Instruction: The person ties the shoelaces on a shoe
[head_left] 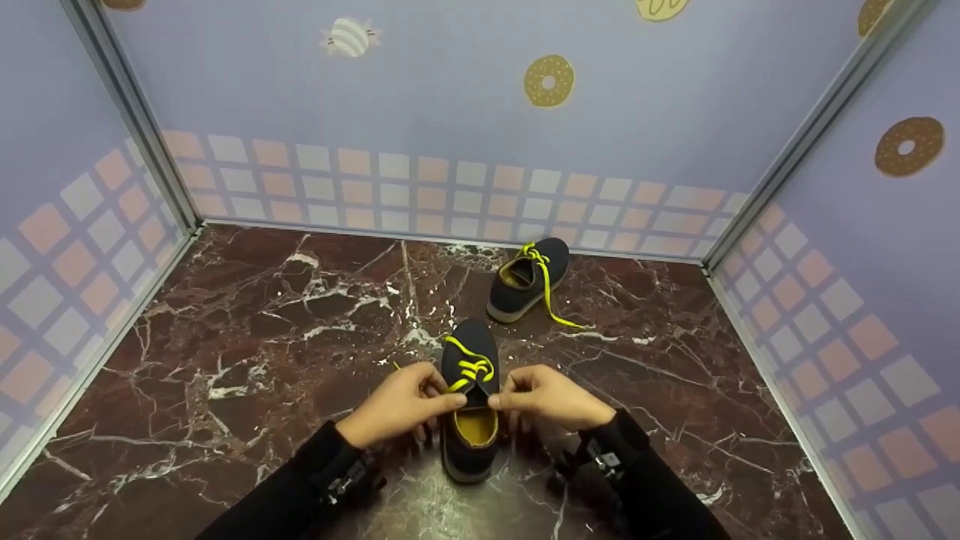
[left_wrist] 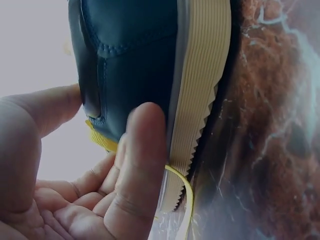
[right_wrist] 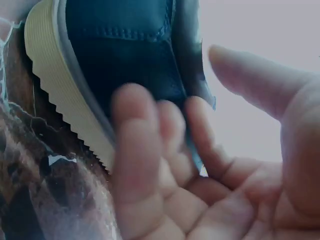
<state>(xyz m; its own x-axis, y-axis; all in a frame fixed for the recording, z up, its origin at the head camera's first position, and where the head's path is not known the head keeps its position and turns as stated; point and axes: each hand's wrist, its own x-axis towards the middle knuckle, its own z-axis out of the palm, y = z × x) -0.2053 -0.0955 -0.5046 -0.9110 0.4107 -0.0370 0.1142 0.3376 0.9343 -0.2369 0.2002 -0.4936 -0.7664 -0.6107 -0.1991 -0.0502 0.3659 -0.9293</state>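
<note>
A dark low shoe (head_left: 471, 347) with yellow laces (head_left: 475, 367) and a yellow lining stands on the floor, toe pointing away. On its left side, my left hand (head_left: 409, 401) grips the edge by the top of the lacing, thumb on the upper edge and the other fingers along the side. Opposite it, my right hand (head_left: 551, 394) holds the right edge with bent fingers against the shoe's side (right_wrist: 125, 65); the thumb tip is right by the rim. A loose yellow lace (left_wrist: 186, 195) hangs beside the left hand's fingers, over the pale ridged sole (left_wrist: 205, 60).
A matching dark shoe (head_left: 556, 257) stands farther back to the right, one yellow lace end trailing on the floor. The floor (head_left: 300, 352) is dark red marble pattern with white veins. Lilac panels (head_left: 450, 97) with printed donuts and squares enclose the back and both sides.
</note>
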